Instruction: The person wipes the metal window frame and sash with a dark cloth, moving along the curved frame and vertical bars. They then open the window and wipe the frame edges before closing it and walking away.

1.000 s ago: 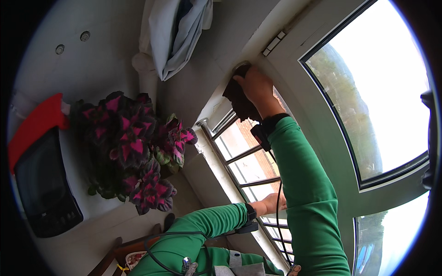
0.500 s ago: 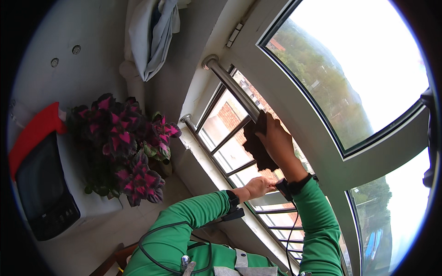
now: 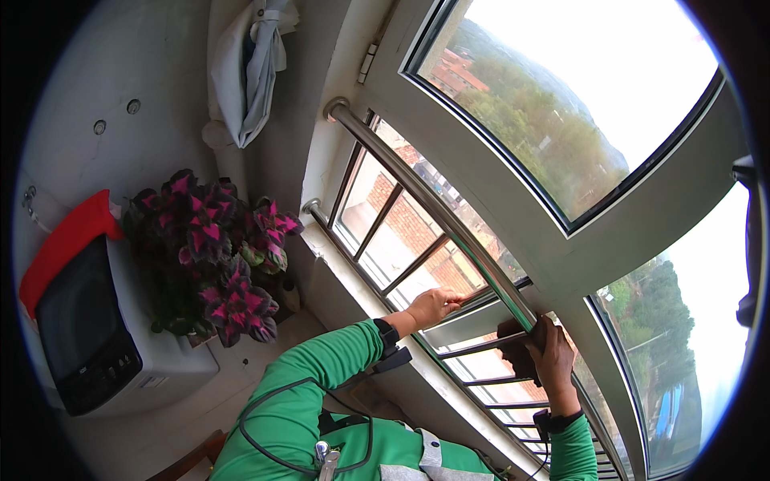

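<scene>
The dark cloth [image 3: 520,346] sits wrapped against the top steel rail [image 3: 433,204] of the window guard, near its lower end. The right hand [image 3: 553,353] has its grip closed on the cloth; keep that pressure even along the rail. The left hand [image 3: 433,305], fingers loosely spread, braces on a crossbar [image 3: 473,317] just below the rail.
</scene>
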`<state>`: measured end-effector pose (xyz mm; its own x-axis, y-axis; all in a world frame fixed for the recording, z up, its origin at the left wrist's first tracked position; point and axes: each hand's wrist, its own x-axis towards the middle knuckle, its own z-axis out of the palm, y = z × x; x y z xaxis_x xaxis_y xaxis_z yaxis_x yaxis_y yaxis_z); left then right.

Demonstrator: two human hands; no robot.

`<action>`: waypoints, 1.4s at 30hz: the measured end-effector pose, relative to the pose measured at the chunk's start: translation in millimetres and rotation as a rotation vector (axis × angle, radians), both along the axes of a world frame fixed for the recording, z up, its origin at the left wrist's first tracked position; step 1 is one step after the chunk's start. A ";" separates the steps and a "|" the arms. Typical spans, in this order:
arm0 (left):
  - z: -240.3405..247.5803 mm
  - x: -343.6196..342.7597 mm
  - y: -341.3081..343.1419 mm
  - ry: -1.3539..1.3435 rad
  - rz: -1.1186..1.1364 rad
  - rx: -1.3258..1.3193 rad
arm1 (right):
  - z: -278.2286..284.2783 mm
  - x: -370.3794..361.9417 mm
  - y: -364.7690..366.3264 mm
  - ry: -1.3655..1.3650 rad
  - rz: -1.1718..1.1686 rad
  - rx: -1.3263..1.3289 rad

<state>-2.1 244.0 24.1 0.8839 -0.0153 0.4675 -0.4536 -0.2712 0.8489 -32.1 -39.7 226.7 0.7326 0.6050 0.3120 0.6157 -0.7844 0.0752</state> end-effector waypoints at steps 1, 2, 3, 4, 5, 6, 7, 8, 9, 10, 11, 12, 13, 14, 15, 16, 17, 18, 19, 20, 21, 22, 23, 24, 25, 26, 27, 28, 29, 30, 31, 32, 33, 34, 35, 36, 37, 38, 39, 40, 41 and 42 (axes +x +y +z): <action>-0.1 0.3 -0.1 -0.002 -0.001 -0.019 | 0.4 -2.8 -8.6 0.000 -0.003 -0.014; -0.1 0.7 -0.3 -0.004 -0.002 -0.039 | 0.9 -5.2 -14.5 -0.003 0.000 -0.018; -0.2 1.0 -0.5 0.008 -0.007 -0.036 | 1.5 -5.6 -17.2 -0.007 0.004 -0.023; -0.1 1.4 -0.5 0.021 -0.010 -0.035 | 1.8 -4.5 -16.5 0.023 -0.024 -0.017; -0.3 1.8 -0.2 0.051 -0.009 -0.022 | 0.7 -2.2 -12.1 0.053 -0.050 -0.009; -0.5 1.9 -0.4 0.045 -0.012 -0.015 | -0.5 1.1 -4.6 0.080 -0.065 0.009; -1.1 2.0 -0.6 0.032 -0.013 -0.040 | -1.3 5.6 5.4 0.094 -0.076 0.012; -2.0 2.2 -0.9 0.018 0.000 -0.031 | -2.4 10.9 18.3 0.109 -0.081 0.024; -3.5 2.4 -1.5 0.006 0.018 -0.014 | -4.4 15.8 33.5 0.124 -0.087 0.037; -5.3 2.7 -2.5 0.006 0.018 -0.016 | -9.5 21.5 53.4 0.080 -0.112 0.007; -7.4 3.2 -3.7 0.007 0.027 -0.013 | -14.4 29.9 77.2 0.001 -0.071 -0.007; -9.6 3.8 -5.0 -0.004 0.045 -0.025 | -18.6 36.5 102.3 -0.154 -0.032 -0.086; -11.5 5.5 -5.7 0.011 0.033 -0.018 | -19.8 44.0 127.5 -0.142 -0.016 -0.091; -13.3 5.6 -8.0 0.025 0.034 -0.043 | -22.5 51.1 155.4 -0.180 0.010 -0.072; -14.3 7.4 -7.6 0.055 0.032 -0.014 | -22.4 59.3 182.3 -0.200 0.057 -0.065; -16.0 5.3 -7.3 0.024 0.041 0.031 | -23.0 65.9 208.8 -0.216 0.067 -0.068; -15.5 7.9 -3.6 0.087 0.030 0.222 | -22.7 72.1 233.6 -0.251 0.096 -0.065; -16.4 5.0 0.9 0.087 -0.049 0.096 | -22.1 78.5 257.2 -0.234 0.096 -0.068; -16.4 1.6 6.7 0.065 -0.096 0.030 | -21.7 84.2 278.6 -0.231 0.109 -0.053; -16.1 -3.4 14.5 -0.154 -0.007 -0.034 | -20.9 89.1 296.8 -0.239 0.138 -0.045; -16.0 -9.6 25.5 -0.019 0.041 -0.004 | -20.3 93.4 313.3 -0.224 0.137 -0.038; -17.0 -14.6 44.3 -0.020 0.121 0.029 | -19.6 97.2 327.5 -0.200 0.127 -0.039; -18.3 -18.4 67.1 0.013 0.180 0.078 | -19.7 100.1 340.2 -0.200 0.140 -0.037; -18.6 -21.8 89.6 0.040 0.289 0.025 | -19.5 103.3 352.1 -0.192 0.156 -0.023; -18.0 -22.9 112.8 0.093 0.391 -0.031 | -19.4 107.1 364.3 -0.196 0.177 -0.009; -16.7 -21.9 137.0 0.100 0.498 -0.001 | -19.2 111.2 377.5 -0.174 0.178 0.005; -14.2 -17.8 158.6 0.110 0.604 0.027 | -19.2 115.9 392.5 -0.144 0.154 0.011; -11.1 -10.9 174.4 0.026 0.642 0.012 | -18.8 120.3 406.2 -0.137 0.162 0.012; -9.2 -3.2 187.3 -0.080 0.685 -0.004 | -17.9 124.6 418.8 -0.130 0.161 0.011; -7.0 8.4 197.2 -0.152 0.681 -0.013 | -16.3 128.9 431.0 -0.099 0.168 0.015; -6.6 17.8 204.0 -0.296 0.733 0.109 | -13.7 132.5 441.7 -0.068 0.168 0.019; -6.9 26.4 207.1 -0.240 0.664 0.089 | -11.0 134.9 450.3 -0.038 0.172 0.019; -8.0 33.5 208.7 -0.203 0.591 0.062 | -8.5 135.9 454.8 -0.007 0.181 0.020; -10.0 39.0 208.9 -0.124 0.530 0.066 | -5.8 136.5 457.3 0.023 0.181 0.019; -11.7 43.7 208.0 -0.065 0.464 0.062 | -4.0 135.9 455.9 0.057 0.164 0.007; -13.6 46.4 207.0 0.005 0.386 0.059 | -0.8 135.7 450.6 0.158 0.142 0.012; -14.9 48.0 206.3 0.021 0.416 0.061 | 0.0 133.1 442.2 0.180 0.171 0.048; -15.5 48.4 206.2 0.052 0.436 0.062 | 0.6 129.1 426.6 0.193 0.224 0.096; -15.4 47.9 205.8 0.083 0.453 0.061 | 1.5 125.0 408.8 0.200 0.286 0.149; -14.5 47.8 206.3 0.127 0.403 0.011 | 3.0 121.9 389.2 0.241 0.264 0.135; -13.4 46.7 206.9 0.183 0.414 0.035 | 3.2 115.5 365.4 0.240 0.273 0.139; -11.6 46.3 208.1 0.191 0.400 0.055 | 3.9 108.5 342.6 0.269 0.260 0.148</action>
